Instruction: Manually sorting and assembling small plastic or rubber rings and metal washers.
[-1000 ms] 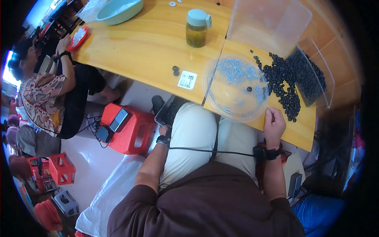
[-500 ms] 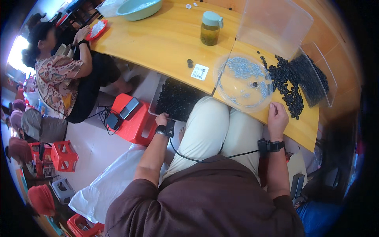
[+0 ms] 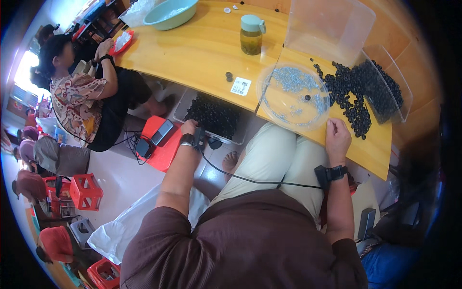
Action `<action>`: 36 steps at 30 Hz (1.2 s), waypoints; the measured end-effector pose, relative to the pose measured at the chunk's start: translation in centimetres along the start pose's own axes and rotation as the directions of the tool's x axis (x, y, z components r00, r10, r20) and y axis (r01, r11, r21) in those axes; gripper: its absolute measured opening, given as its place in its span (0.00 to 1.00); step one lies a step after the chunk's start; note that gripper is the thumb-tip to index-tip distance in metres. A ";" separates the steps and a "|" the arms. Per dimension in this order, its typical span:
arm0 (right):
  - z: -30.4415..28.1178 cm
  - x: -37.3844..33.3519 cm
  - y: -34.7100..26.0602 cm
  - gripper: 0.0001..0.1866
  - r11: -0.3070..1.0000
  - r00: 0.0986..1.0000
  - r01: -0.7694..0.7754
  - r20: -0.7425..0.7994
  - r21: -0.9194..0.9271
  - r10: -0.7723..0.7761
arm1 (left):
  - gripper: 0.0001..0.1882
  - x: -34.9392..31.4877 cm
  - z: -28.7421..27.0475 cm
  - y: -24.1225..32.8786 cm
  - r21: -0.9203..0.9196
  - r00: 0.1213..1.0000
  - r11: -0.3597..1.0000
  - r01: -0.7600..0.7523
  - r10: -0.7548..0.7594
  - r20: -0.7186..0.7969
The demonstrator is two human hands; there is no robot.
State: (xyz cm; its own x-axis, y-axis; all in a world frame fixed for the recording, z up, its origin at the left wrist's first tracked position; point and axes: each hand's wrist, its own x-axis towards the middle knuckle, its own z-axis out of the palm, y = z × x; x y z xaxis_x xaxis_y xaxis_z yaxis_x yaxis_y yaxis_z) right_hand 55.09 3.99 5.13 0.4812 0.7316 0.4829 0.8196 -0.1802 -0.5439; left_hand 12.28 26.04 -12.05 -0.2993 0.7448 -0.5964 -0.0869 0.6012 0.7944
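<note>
My left hand (image 3: pixel 190 127) is closed on the near rim of a translucent plastic bin (image 3: pixel 234 140), set below the tabletop beside my knees. Small black ring-like parts (image 3: pixel 211 113) fill the bin. At the table's front edge rests my right hand (image 3: pixel 338 139), its thumb and fingers pressed together; whatever they may hold is hidden. Just left of it lies a round clear tray (image 3: pixel 267 109) with small silvery pieces (image 3: pixel 294 79) scattered in it and one black part (image 3: pixel 307 98). A heap of the same black parts (image 3: pixel 347 94) spreads to the tray's right.
Black parts spill from a tipped clear box (image 3: pixel 402 108). A lidded jar (image 3: pixel 251 38), a white label (image 3: pixel 240 86) and a green basin (image 3: pixel 171 17) stand or lie on the table. A red stool (image 3: pixel 159 147) is at my left. Another person (image 3: pixel 79 91) sits far left. A cable (image 3: pixel 245 178) links my wrists.
My left hand and the bin have shifted left, away from my knees, showing more of the bin's near rim. My knees have moved slightly right. My right hand stays at the table edge.
</note>
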 end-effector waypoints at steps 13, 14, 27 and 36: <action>-0.3 -0.6 0.5 0.04 0.997 0.997 0.062 -0.059 0.055 -0.059 | 0.11 -6.4 -8.4 1.9 0.129 0.976 0.988 -0.083 0.054 0.213; -0.5 -0.7 0.6 0.04 0.997 0.997 0.064 -0.054 0.049 -0.061 | 0.08 -8.9 -8.4 3.2 0.191 0.977 0.978 -0.089 0.049 0.206; -0.5 -0.8 0.6 0.05 0.996 0.993 0.090 -0.070 -0.015 -0.091 | 0.10 -14.8 -16.8 4.0 0.383 0.964 0.901 -0.204 0.115 0.241; -0.3 -0.5 0.8 0.06 0.995 0.991 0.099 -0.085 -0.002 -0.098 | 0.16 -23.3 -19.8 4.8 0.107 0.997 0.992 -0.070 0.073 -0.028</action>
State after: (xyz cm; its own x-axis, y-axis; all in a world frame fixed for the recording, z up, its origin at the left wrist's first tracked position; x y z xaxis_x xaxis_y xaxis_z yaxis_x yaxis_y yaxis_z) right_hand 55.56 3.22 4.69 0.4231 0.6870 0.5908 0.8637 -0.1086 -0.4922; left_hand 0.06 5.87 7.89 -0.3314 0.7783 -0.5333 0.0360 0.5753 0.8172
